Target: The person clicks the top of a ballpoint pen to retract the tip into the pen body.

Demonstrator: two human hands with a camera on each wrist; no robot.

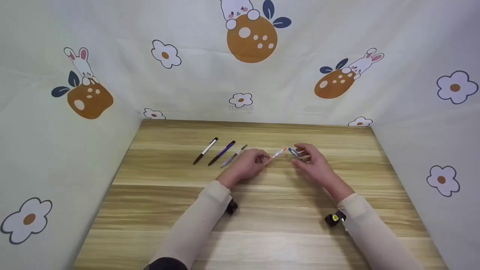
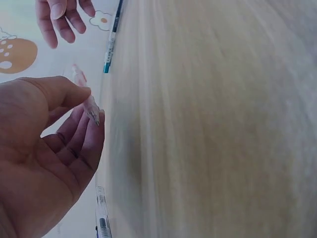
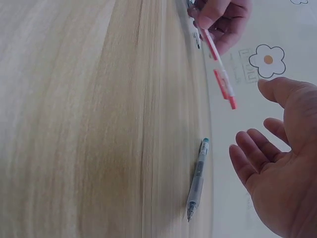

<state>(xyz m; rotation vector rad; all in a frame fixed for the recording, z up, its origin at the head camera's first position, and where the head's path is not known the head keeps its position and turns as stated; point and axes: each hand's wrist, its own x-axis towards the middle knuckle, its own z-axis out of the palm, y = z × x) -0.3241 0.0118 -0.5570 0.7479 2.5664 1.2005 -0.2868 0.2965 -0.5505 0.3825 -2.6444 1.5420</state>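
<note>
My left hand (image 1: 248, 164) pinches a clear pen with red parts (image 1: 277, 154) between thumb and fingers. In the right wrist view that red pen (image 3: 223, 69) is held above the table, its red end pointing towards my right hand (image 3: 292, 144). The right hand holds nothing; its fingers are spread and slightly bent. Beneath it a clear-barrelled pen with a teal end (image 3: 197, 181) lies on the wood, apart from the fingers. Left of my left hand lies a clear pen with a dark end (image 1: 234, 156), close to the wrist.
Further left on the wooden table (image 1: 262, 232) lie a purple and black pen (image 1: 222, 153) and a white and black pen (image 1: 205, 151), roughly parallel. A pale cloth wall (image 1: 202, 82) with rabbits, oranges and flowers stands behind the table and along both sides.
</note>
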